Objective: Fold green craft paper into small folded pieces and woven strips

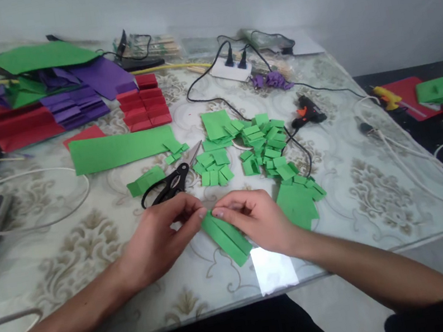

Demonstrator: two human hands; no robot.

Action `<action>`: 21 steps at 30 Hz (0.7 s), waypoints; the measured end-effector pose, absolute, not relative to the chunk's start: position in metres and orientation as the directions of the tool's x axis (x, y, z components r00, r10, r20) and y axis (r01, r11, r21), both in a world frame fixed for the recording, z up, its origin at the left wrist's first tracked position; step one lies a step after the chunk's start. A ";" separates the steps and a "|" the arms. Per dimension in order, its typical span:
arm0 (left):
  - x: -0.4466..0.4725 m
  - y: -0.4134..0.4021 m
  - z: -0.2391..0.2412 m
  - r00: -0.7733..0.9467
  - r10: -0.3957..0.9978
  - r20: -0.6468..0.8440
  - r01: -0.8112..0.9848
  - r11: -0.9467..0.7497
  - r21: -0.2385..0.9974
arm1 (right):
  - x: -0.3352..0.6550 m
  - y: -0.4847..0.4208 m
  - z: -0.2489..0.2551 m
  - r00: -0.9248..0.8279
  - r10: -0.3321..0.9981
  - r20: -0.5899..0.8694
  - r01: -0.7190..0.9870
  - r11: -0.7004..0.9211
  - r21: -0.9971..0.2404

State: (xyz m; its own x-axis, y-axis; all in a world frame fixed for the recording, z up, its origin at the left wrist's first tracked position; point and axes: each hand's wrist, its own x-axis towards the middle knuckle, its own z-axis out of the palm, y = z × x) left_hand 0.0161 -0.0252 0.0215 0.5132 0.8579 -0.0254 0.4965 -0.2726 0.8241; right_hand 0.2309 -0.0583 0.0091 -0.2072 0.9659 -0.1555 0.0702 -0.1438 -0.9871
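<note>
Both hands pinch folded green strip at near table edge: left hand grips top end, right hand presses fold flat. Scissors lie just behind, closed; cut green squares piled beyond, within reach.

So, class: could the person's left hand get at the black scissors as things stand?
Probably yes. The scissors lie just beyond the left hand, with nothing between them. But that hand is busy: it pinches the green paper strip together with the right hand.

No readable lettering anywhere, apparently
</note>
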 end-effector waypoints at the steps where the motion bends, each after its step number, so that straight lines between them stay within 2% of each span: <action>1: 0.016 -0.025 0.022 0.510 0.860 -0.026 0.494 -0.268 0.827 | 0.231 -0.059 0.009 -0.209 0.967 -0.145 0.075 -0.132 -0.988; 21: 0.013 -0.025 0.023 0.572 0.820 -0.031 0.466 -0.294 0.834 | 0.232 -0.064 0.012 -0.214 0.977 0.008 0.264 0.066 -0.962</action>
